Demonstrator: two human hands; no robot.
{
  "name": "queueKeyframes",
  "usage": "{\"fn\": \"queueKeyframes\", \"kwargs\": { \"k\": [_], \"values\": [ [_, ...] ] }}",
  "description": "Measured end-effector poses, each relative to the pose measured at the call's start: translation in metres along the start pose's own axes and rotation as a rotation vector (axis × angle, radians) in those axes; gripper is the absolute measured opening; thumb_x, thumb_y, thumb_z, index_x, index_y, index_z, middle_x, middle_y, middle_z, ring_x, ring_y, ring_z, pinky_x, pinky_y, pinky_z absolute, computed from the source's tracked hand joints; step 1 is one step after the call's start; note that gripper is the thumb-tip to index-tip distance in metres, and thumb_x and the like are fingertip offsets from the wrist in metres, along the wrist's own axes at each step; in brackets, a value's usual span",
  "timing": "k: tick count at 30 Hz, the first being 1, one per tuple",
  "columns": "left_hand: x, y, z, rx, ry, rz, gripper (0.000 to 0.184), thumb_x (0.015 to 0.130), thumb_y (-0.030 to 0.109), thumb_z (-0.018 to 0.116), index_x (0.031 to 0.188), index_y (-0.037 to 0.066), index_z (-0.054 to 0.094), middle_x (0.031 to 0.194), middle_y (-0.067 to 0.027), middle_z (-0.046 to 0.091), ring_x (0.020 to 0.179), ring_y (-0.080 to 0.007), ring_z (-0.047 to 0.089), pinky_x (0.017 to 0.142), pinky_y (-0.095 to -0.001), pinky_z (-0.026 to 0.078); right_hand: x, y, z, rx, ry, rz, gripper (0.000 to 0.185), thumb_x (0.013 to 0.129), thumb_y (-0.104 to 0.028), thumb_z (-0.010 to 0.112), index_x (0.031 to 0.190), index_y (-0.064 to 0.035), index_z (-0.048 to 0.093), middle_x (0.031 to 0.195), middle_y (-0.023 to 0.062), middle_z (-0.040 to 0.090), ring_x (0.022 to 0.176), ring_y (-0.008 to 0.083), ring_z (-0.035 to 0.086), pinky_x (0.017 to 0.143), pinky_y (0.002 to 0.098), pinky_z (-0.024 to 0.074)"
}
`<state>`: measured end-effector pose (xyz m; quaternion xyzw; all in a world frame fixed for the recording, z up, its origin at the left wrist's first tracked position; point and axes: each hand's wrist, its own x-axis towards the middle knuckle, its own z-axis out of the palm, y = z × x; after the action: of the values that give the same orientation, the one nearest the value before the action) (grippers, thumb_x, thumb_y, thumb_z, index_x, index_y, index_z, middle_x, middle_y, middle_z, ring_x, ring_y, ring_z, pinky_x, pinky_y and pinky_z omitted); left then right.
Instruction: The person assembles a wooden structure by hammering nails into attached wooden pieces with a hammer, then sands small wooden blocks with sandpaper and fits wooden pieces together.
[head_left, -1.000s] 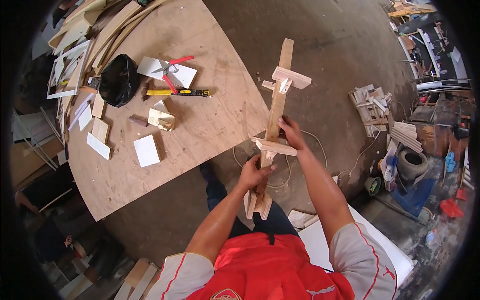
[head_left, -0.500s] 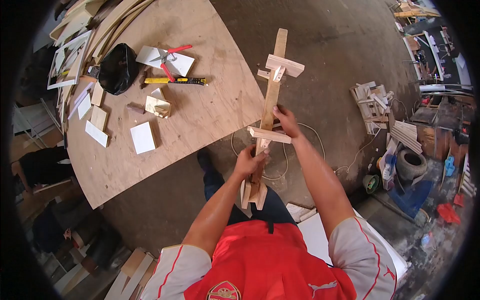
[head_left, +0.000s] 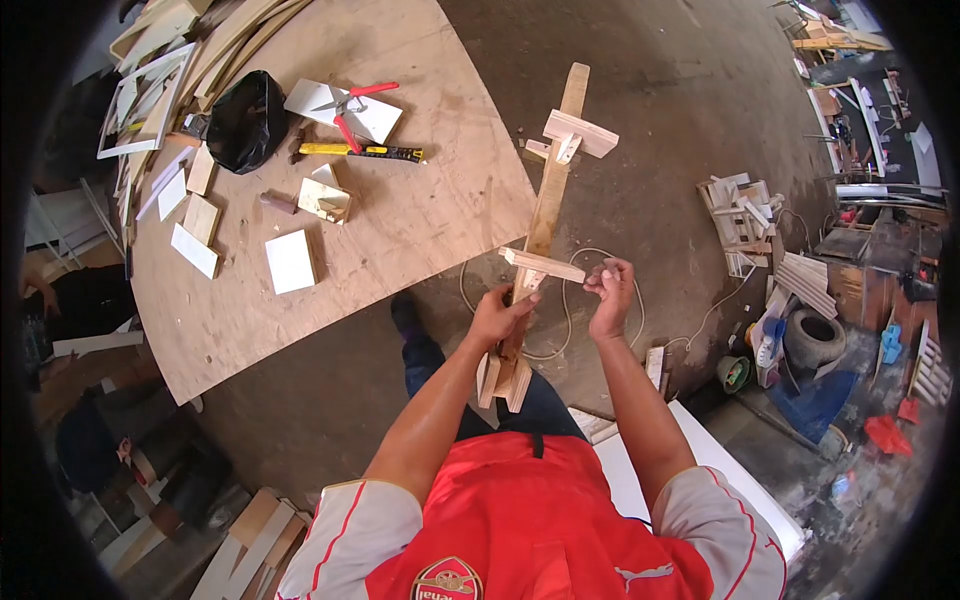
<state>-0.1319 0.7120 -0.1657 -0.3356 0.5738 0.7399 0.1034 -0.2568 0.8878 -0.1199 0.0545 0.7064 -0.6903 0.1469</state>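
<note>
A long wooden piece (head_left: 545, 215) with short crosspieces rises upright in front of me, between my legs and past the table's corner. My left hand (head_left: 503, 317) is wrapped around its lower part, just under the near crosspiece (head_left: 545, 265). To the right of that crosspiece's end, my right hand (head_left: 612, 295) is raised with its fingers curled together, and I cannot make out whether something small is in them. Further up sits the far crosspiece (head_left: 582, 133). Two wooden blocks (head_left: 517, 388) flank the lower end near my lap.
On the plywood table (head_left: 400, 220) lie a yellow-handled hammer (head_left: 370, 152), red-handled pliers (head_left: 347, 105), a black plastic bag (head_left: 245, 120) and several wood blocks (head_left: 290, 262). A cord (head_left: 570, 330) runs over the floor. Scrap wood (head_left: 740, 215) and a tire (head_left: 813, 338) stand at right.
My right hand has let go of the long wooden piece and moved right and down, its fingers now curled. My left hand keeps its hold.
</note>
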Motion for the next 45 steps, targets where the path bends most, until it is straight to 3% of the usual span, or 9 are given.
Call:
{"fn": "queueKeyframes", "kwargs": {
  "k": [4, 10, 15, 22, 27, 30, 36, 42, 45],
  "values": [
    [-0.005, 0.015, 0.000, -0.047, -0.058, -0.059, 0.066, 0.083, 0.034, 0.089, 0.127, -0.007, 0.062, 0.096, -0.0102, 0.073, 0.080, -0.0153, 0.069, 0.071, -0.0323, 0.056, 0.017, 0.003, -0.006, -0.034, -0.017, 0.229, 0.039, 0.100, -0.038, 0.060, 0.121, -0.0068, 0.065, 0.104, 0.0038, 0.067, 0.095, 0.0132, 0.061, 0.082, 0.0334, 0.0507],
    [-0.016, -0.006, 0.007, -0.131, -0.187, -0.056, 0.067, 0.083, 0.029, 0.089, 0.134, -0.003, 0.059, 0.107, -0.0101, 0.072, 0.092, -0.0159, 0.067, 0.081, -0.0325, 0.054, 0.061, -0.012, -0.002, -0.227, -0.369, 0.369, 0.059, 0.097, -0.050, 0.065, 0.136, -0.0061, 0.062, 0.116, 0.0045, 0.069, 0.113, 0.0168, 0.056, 0.095, 0.0397, 0.0429],
    [-0.036, -0.025, 0.029, 0.005, -0.270, 0.036, 0.065, 0.083, 0.029, 0.088, 0.134, 0.000, 0.061, 0.110, -0.0092, 0.071, 0.097, -0.0181, 0.066, 0.088, -0.0325, 0.053, 0.057, -0.017, -0.016, -0.325, -0.315, 0.352, 0.043, 0.090, -0.028, 0.080, 0.123, -0.0059, 0.063, 0.112, 0.0047, 0.069, 0.097, 0.0149, 0.065, 0.081, 0.0323, 0.0508],
    [-0.051, 0.047, 0.059, 0.064, -0.482, 0.090, 0.060, 0.083, 0.016, 0.086, 0.135, 0.000, 0.060, 0.124, -0.0082, 0.070, 0.111, -0.0167, 0.063, 0.099, -0.0342, 0.049, 0.025, -0.105, -0.048, -0.258, -0.159, 0.127, 0.046, 0.084, -0.019, 0.084, 0.121, -0.0032, 0.061, 0.104, 0.0036, 0.070, 0.086, 0.0123, 0.069, 0.069, 0.0278, 0.0565],
    [-0.051, 0.083, 0.079, -0.044, -0.595, 0.302, 0.063, 0.082, 0.017, 0.086, 0.137, 0.001, 0.059, 0.124, -0.0087, 0.070, 0.113, -0.0164, 0.063, 0.102, -0.0331, 0.048, 0.001, -0.191, -0.046, -0.155, -0.103, -0.097, 0.045, 0.084, -0.007, 0.082, 0.121, 0.0015, 0.059, 0.109, 0.0078, 0.067, 0.100, 0.0151, 0.065, 0.089, 0.0312, 0.0525],
    [-0.058, 0.113, 0.073, -0.079, -0.649, 0.332, 0.061, 0.083, 0.012, 0.082, 0.138, 0.000, 0.058, 0.125, -0.0083, 0.069, 0.116, -0.0166, 0.063, 0.103, -0.0342, 0.048, -0.014, -0.238, -0.032, -0.178, -0.113, -0.214, 0.046, 0.084, -0.005, 0.081, 0.123, 0.0014, 0.058, 0.111, 0.0081, 0.066, 0.102, 0.0155, 0.065, 0.091, 0.0317, 0.0519],
    [-0.082, 0.192, 0.016, 0.026, -0.573, 0.615, 0.061, 0.084, 0.010, 0.080, 0.139, 0.001, 0.056, 0.123, -0.0081, 0.069, 0.113, -0.0164, 0.064, 0.101, -0.0351, 0.051, -0.047, -0.325, 0.045, -0.166, -0.217, -0.443, 0.050, 0.085, -0.002, 0.079, 0.129, 0.0026, 0.055, 0.113, 0.0083, 0.067, 0.102, 0.0156, 0.066, 0.091, 0.0325, 0.0531],
    [-0.114, 0.265, -0.091, -0.008, -0.530, 0.693, 0.059, 0.085, 0.010, 0.079, 0.139, 0.002, 0.056, 0.123, -0.0095, 0.070, 0.111, -0.0176, 0.066, 0.098, -0.0363, 0.053, -0.071, -0.378, 0.156, -0.101, -0.373, -0.576, 0.050, 0.083, 0.001, 0.079, 0.127, 0.0018, 0.055, 0.112, 0.0095, 0.068, 0.099, 0.0154, 0.069, 0.087, 0.0318, 0.0570],
    [-0.128, 0.294, -0.153, 0.044, -0.415, 0.807, 0.070, 0.085, 0.010, 0.078, 0.148, 0.004, 0.048, 0.123, -0.0096, 0.069, 0.111, -0.0178, 0.066, 0.097, -0.0361, 0.054, -0.090, -0.400, 0.227, -0.063, -0.485, -0.663, 0.051, 0.083, 0.001, 0.080, 0.127, 0.0040, 0.055, 0.110, 0.0111, 0.069, 0.099, 0.0162, 0.070, 0.087, 0.0325, 0.0583]
  ]
}}
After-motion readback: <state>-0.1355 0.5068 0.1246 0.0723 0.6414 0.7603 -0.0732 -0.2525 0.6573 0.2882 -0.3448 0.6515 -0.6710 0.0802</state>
